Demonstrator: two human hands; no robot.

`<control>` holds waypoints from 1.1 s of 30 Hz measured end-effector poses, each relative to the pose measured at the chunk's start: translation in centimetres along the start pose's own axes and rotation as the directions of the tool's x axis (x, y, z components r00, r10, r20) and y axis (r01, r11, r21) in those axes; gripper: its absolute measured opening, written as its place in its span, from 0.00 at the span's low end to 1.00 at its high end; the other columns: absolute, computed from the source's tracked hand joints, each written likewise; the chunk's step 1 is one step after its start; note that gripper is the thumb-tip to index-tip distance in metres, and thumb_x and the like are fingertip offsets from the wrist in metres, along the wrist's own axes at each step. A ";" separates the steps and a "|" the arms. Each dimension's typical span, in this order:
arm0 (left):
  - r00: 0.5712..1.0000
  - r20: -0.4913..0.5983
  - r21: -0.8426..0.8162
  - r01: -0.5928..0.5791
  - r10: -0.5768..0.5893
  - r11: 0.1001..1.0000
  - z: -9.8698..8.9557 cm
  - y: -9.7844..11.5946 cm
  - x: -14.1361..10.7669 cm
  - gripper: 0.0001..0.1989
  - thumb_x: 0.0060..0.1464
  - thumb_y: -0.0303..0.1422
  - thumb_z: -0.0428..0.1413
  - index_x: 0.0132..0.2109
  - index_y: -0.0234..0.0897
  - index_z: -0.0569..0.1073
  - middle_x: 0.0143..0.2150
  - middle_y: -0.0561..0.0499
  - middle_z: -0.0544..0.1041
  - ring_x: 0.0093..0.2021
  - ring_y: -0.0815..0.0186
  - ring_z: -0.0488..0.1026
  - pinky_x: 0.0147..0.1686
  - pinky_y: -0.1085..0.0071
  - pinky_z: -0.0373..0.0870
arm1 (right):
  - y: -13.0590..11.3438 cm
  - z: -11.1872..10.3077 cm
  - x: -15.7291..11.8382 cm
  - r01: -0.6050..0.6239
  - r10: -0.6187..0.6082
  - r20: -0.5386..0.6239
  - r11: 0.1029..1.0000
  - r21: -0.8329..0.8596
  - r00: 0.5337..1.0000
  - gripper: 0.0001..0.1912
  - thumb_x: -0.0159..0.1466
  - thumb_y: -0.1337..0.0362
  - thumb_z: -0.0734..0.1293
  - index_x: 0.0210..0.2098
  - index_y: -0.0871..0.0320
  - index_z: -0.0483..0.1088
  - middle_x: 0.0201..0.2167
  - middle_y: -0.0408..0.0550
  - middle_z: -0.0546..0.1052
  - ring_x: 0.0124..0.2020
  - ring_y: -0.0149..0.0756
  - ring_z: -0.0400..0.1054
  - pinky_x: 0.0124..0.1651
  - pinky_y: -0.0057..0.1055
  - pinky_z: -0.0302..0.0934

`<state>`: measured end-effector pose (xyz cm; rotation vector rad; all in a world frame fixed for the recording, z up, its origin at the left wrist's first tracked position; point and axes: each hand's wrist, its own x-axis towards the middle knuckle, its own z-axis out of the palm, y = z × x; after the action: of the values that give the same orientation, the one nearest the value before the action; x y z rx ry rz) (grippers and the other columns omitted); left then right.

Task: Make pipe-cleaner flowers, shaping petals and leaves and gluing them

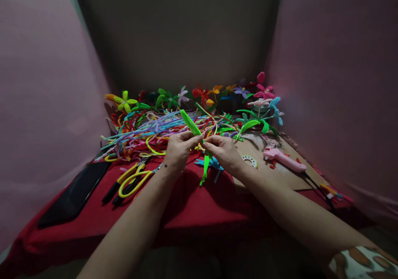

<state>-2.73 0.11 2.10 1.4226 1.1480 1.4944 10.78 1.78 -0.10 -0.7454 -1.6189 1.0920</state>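
Bright green pipe cleaners [190, 122], bent into a leaf-like loop, slant up to the left from between my two hands. My left hand [179, 149] is closed, its thumb and fingers pinching the green piece near its lower part. Right beside it my right hand [224, 150] pinches the same piece from the other side, fingertips almost touching the left ones. Green ends [205, 170] hang below the hands. Just behind these ends, a blue pipe cleaner bundle [214, 163] lies on the red cloth. My fingers hide the exact grip point.
A heap of coloured pipe cleaners [149, 129] lies behind my hands, with finished flowers [124, 101] along the back. Yellow-handled scissors [134, 183], pliers [116, 185] and a black phone-like slab [74, 194] lie left. A pink glue gun [284, 159] and white tape roll [249, 160] rest right on cardboard [289, 179].
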 end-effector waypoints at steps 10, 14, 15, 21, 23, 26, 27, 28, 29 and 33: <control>0.986 0.027 0.099 -0.168 0.166 0.981 0.4 -0.6 0.1 0.07 0.41 0.33 0.60 0.29 0.34 0.76 0.27 0.53 0.73 0.30 0.68 0.66 0.32 0.72 0.63 | 0.1 -0.1 0.4 -0.190 0.217 -0.029 0.906 0.378 0.976 0.03 0.45 0.68 0.69 0.20 0.61 0.70 0.15 0.39 0.69 0.18 0.24 0.58 0.25 0.25 0.51; 0.997 0.048 -0.037 -0.061 0.063 0.997 0.4 -0.6 -0.1 0.06 0.39 0.32 0.61 0.28 0.33 0.75 0.23 0.55 0.70 0.23 0.72 0.63 0.26 0.74 0.59 | 0.0 0.1 0.2 -0.187 0.208 -0.019 0.912 0.365 0.978 0.03 0.46 0.68 0.68 0.20 0.61 0.70 0.17 0.41 0.71 0.20 0.26 0.61 0.28 0.26 0.55; 0.996 0.079 -0.084 -0.030 0.037 0.996 0.2 -0.6 0.0 0.06 0.39 0.31 0.61 0.28 0.33 0.75 0.22 0.55 0.69 0.22 0.73 0.62 0.25 0.75 0.59 | 0.1 0.2 0.2 -0.194 0.211 -0.006 0.907 0.375 0.977 0.04 0.45 0.68 0.68 0.20 0.62 0.70 0.18 0.41 0.71 0.21 0.26 0.61 0.29 0.26 0.55; 0.979 0.185 -0.156 0.112 -0.083 0.981 -0.4 -0.5 0.3 0.07 0.39 0.31 0.62 0.28 0.32 0.75 0.22 0.55 0.69 0.21 0.75 0.61 0.23 0.76 0.57 | 0.5 0.2 0.1 -0.251 0.247 0.071 0.847 0.469 0.966 0.08 0.44 0.66 0.71 0.21 0.61 0.68 0.16 0.39 0.69 0.18 0.25 0.59 0.25 0.26 0.52; 0.990 0.130 -0.102 0.073 -0.060 0.992 -0.2 -0.2 0.1 0.07 0.39 0.32 0.62 0.27 0.32 0.75 0.20 0.55 0.68 0.20 0.75 0.59 0.22 0.76 0.56 | 0.5 0.3 0.1 -0.231 0.238 0.035 0.880 0.415 0.971 0.06 0.45 0.67 0.69 0.20 0.61 0.67 0.15 0.39 0.68 0.17 0.24 0.58 0.23 0.25 0.51; 0.999 0.004 -0.005 -0.047 0.047 0.999 0.2 -0.1 0.1 0.08 0.37 0.33 0.62 0.24 0.32 0.75 0.20 0.55 0.68 0.21 0.74 0.61 0.23 0.76 0.57 | 0.4 0.5 0.0 -0.216 0.240 -0.041 0.927 0.307 0.970 0.05 0.46 0.69 0.67 0.17 0.61 0.65 0.12 0.38 0.66 0.15 0.24 0.55 0.22 0.25 0.49; 0.996 -0.045 0.017 -0.080 0.081 0.997 0.2 -0.1 0.1 0.08 0.37 0.33 0.63 0.24 0.32 0.74 0.21 0.55 0.69 0.22 0.73 0.62 0.23 0.76 0.58 | 0.4 0.6 -0.1 -0.216 0.242 -0.060 0.935 0.281 0.968 0.05 0.46 0.69 0.66 0.17 0.61 0.65 0.12 0.37 0.65 0.15 0.23 0.54 0.21 0.25 0.48; 0.991 -0.088 0.032 -0.098 0.100 0.995 0.1 -0.2 0.2 0.08 0.36 0.33 0.63 0.23 0.32 0.74 0.21 0.55 0.69 0.22 0.73 0.62 0.23 0.75 0.58 | 0.3 0.7 -0.1 -0.214 0.241 -0.073 0.941 0.263 0.968 0.05 0.46 0.69 0.66 0.17 0.61 0.64 0.12 0.37 0.64 0.15 0.23 0.53 0.21 0.25 0.47; 0.986 -0.125 0.032 -0.102 0.106 0.994 -0.1 -0.2 0.4 0.08 0.37 0.34 0.62 0.23 0.32 0.74 0.20 0.55 0.68 0.21 0.74 0.61 0.22 0.76 0.58 | 0.2 0.9 -0.2 -0.214 0.239 -0.078 0.945 0.247 0.968 0.06 0.45 0.69 0.66 0.16 0.60 0.63 0.12 0.36 0.64 0.15 0.23 0.53 0.21 0.25 0.47; 0.987 -0.157 -0.111 -0.034 0.017 0.993 -1.3 -0.4 1.0 0.09 0.39 0.35 0.61 0.24 0.32 0.72 0.15 0.58 0.63 0.15 0.77 0.55 0.16 0.77 0.51 | -0.1 1.2 -0.4 -0.226 0.242 -0.068 0.955 0.193 0.968 0.07 0.45 0.69 0.65 0.15 0.60 0.61 0.12 0.36 0.62 0.15 0.23 0.52 0.20 0.25 0.45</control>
<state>-4.18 1.08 2.07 1.2663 1.1226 1.6863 9.76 1.05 -0.27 -0.8658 -1.3550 1.3384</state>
